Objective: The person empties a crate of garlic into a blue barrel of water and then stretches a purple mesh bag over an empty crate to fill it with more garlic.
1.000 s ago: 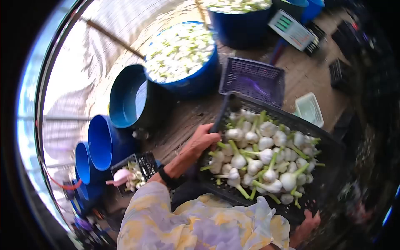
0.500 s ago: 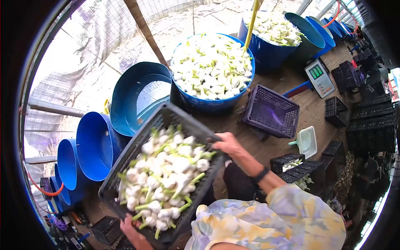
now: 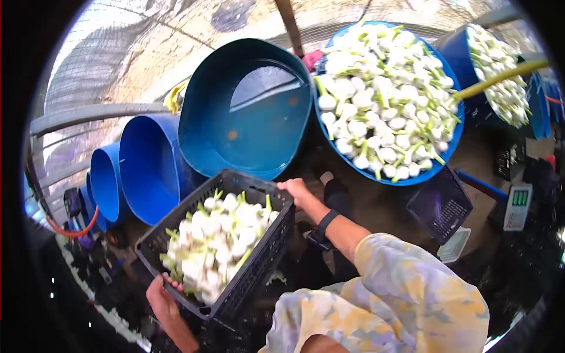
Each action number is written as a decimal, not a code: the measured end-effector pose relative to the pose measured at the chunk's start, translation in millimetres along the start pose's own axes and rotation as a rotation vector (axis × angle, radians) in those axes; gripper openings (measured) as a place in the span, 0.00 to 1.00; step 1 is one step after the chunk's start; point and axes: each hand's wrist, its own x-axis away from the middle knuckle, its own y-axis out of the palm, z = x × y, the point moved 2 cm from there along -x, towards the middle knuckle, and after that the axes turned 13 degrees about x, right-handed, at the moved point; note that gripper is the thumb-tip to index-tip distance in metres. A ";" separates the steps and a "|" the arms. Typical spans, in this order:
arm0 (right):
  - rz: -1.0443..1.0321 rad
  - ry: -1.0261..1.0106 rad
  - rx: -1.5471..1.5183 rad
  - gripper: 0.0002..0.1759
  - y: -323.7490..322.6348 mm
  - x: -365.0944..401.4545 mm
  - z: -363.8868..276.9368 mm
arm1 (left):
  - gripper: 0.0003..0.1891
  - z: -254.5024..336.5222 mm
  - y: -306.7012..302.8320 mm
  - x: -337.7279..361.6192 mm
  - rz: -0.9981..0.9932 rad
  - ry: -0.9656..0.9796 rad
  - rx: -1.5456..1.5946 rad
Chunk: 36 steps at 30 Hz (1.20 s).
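A black crate full of white garlic bulbs with green stems is held up, tilted a little. My left hand grips its near-left rim, fingers curled over the edge. On the far-right corner of the rim my right hand is closed, with a dark band on that wrist. Just beyond the crate stands a large teal tub with water in it. To its right, a blue tub is heaped with garlic bulbs.
Blue tubs stand in a row at the left. Farther right are another garlic-filled tub with a yellow pole nearby, an empty dark crate, a pale green basket and a scale with a green display.
The view has turned and come nearer the tubs, which now look larger. The crate now appears lower and more level beside the teal tub, with both hands still on it.
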 end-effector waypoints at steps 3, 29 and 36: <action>0.018 -0.075 0.154 0.10 16.5 -41.8 -0.4 | 0.13 39.2 46.0 -23.2 -0.073 0.085 -0.159; -0.443 0.340 -0.161 0.14 -26.7 -104.1 -61.6 | 0.15 131.5 473.9 -293.1 -1.012 0.712 -1.523; -0.511 0.524 -0.231 0.14 -21.0 -87.3 -46.9 | 0.17 113.5 501.3 -223.0 -0.890 0.728 -1.757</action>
